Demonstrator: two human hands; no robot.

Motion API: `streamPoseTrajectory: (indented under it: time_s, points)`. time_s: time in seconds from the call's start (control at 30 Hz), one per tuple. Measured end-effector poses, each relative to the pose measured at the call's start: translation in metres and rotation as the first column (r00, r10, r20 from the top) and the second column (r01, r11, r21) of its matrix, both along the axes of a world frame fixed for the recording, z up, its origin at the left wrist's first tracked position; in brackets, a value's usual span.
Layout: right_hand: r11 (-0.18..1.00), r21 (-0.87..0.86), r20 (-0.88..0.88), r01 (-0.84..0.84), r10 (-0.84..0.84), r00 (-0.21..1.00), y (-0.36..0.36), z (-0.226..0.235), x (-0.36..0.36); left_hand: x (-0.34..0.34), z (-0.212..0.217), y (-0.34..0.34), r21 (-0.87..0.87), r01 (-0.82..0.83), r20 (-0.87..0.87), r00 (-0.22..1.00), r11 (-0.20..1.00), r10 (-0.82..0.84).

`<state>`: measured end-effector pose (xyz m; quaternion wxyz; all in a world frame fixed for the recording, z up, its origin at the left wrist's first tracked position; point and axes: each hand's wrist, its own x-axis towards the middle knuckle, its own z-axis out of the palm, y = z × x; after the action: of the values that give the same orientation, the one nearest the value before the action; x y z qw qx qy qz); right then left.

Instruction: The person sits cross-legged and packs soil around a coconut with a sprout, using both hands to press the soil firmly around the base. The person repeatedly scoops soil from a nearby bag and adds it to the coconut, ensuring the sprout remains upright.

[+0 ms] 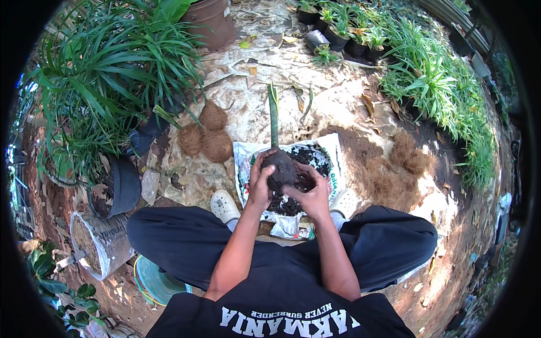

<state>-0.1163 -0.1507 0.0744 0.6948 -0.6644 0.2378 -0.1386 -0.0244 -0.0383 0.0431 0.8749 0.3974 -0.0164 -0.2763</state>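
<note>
Above an opened white sack (332, 147), I hold a plant with a single stiff upright green leaf (274, 121) rooted in a dark soil ball (280, 169). My left hand (260, 181) wraps round the ball's left side, thumb across its front. On the right, my right hand (313, 191) curls against the ball, with dark crumbly soil (305, 181) between thumb and fingers. More loose dark soil with white bits (313, 158) lies on the sack beneath.
Several brown fibre-wrapped balls (215, 145) sit left of the sack, some with leaves. Loose brown fibre (403, 163) lies at right. A black pot (121, 186), a clear bucket (101, 245) and a green basin (160, 281) stand at left. Potted plants (431, 84) line the right side.
</note>
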Motion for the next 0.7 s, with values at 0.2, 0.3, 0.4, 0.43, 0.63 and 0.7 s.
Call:
streamPoseTrajectory:
  time_s: [0.2,0.3,0.4,0.43,0.63,0.7]
  points:
    - [0.992,-0.116,-0.128,0.047,-0.062,0.990,0.006,0.005,0.003,-0.003,-0.002,-0.004,0.279,-0.036,0.105,0.994,0.960,0.007]
    - [0.990,-0.131,-0.134,0.045,-0.063,0.989,0.006,0.003,0.004,-0.003,-0.002,-0.002,0.262,-0.003,0.115,0.993,0.965,-0.028]
    - [0.997,-0.078,-0.039,0.016,-0.019,0.999,-0.006,0.002,0.005,0.001,-0.001,0.004,0.147,0.086,0.116,0.988,0.985,-0.103]
    - [0.998,0.067,-0.018,0.003,-0.002,1.000,-0.010,0.002,0.005,0.002,0.000,0.006,0.101,0.119,0.152,0.979,0.988,-0.133]
    - [0.966,0.257,-0.015,0.013,-0.009,1.000,-0.018,0.007,0.004,0.003,0.001,0.008,0.150,0.159,0.282,0.939,0.976,-0.197]
    - [0.987,0.163,-0.009,-0.013,0.015,1.000,-0.018,0.007,0.004,0.004,0.000,0.009,0.162,0.148,0.312,0.930,0.976,-0.193]
